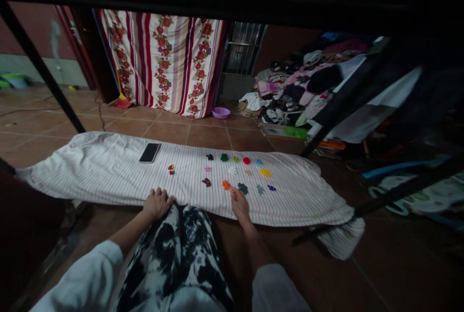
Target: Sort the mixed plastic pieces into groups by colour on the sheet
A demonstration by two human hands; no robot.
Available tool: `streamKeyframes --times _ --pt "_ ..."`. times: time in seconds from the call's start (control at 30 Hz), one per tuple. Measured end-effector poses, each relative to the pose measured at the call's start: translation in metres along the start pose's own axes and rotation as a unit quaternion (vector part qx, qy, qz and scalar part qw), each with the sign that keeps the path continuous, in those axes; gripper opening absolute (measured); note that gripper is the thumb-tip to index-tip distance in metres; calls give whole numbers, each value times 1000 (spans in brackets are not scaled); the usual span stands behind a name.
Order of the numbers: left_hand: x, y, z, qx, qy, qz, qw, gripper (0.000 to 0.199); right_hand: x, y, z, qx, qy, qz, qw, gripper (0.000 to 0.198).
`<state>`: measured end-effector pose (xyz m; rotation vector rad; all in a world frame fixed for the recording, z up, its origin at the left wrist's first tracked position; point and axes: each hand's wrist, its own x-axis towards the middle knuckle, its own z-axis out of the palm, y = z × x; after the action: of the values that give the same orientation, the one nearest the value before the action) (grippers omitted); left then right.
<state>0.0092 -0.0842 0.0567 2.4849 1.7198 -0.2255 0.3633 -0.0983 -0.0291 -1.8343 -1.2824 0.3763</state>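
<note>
My left hand [158,203] lies on the near edge of a striped cloth [108,176], fingers stretched out, with nothing in it. My right hand [239,203] is closed in a pinch at the near side of the cloth; whatever is between its fingertips is too small to make out. Just beyond those fingertips sit a small orange pile [226,185] and a dark grey-blue pile [242,188]. Around them are a brown pile [206,182], a yellow pile [265,172], a red pile [246,160] and a green pile [224,157]. A multicoloured pile [171,170] lies apart, ahead of my left hand.
A phone [150,153] lies at the cloth's left. Dark metal bars [47,70] frame both sides. Beyond, on the tiled floor, are a purple basin [221,112], a floral curtain [163,65], a red broom [122,101] and a heap of clothes [300,84].
</note>
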Motion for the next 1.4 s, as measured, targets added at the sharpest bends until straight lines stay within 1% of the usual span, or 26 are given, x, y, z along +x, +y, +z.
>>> streamKeyframes --times 0.13,0.27,0.33,0.43,0.5,0.57,0.7,0.8,0.87,0.97,1.13,1.23,1.4 --pt "5 -9 -13 -2 -13 -38 999 41 3 6 -2 62 17 6 998 37" --pt "17 -12 -15 -5 -21 -52 998 40 2 4 -3 122 39 37 991 39" --pt "26 -13 -16 -5 -31 -52 998 38 1 -3 -3 137 67 33 988 42" --pt "38 -17 -19 -4 -59 -43 997 35 3 -24 2 144 87 -5 986 42" --pt "44 -22 -22 -3 -86 -32 996 35 6 -43 10 142 63 -42 987 40" --pt "48 -27 -25 -5 -118 -21 993 39 9 -66 22 143 16 -82 986 36" --pt "56 -36 -33 -21 -189 5 982 36 10 -111 59 146 -92 -154 973 28" --pt "63 -41 -38 -42 -236 20 971 32 9 -138 89 126 -149 -177 965 23" --pt "68 -43 -39 -56 -255 22 965 27 9 -151 105 99 -182 -173 963 22" --pt "75 -46 -37 -69 -259 16 963 21 14 -165 125 44 -220 -149 963 21" --pt "81 -50 -30 -78 -254 6 964 24 28 -180 150 -22 -224 -132 965 22" --pt "82 -52 -29 -82 -250 6 965 27 33 -189 163 -53 -226 -110 966 19" --pt "86 -50 -28 -88 -258 13 962 20 32 -201 174 -105 -246 -61 962 14"
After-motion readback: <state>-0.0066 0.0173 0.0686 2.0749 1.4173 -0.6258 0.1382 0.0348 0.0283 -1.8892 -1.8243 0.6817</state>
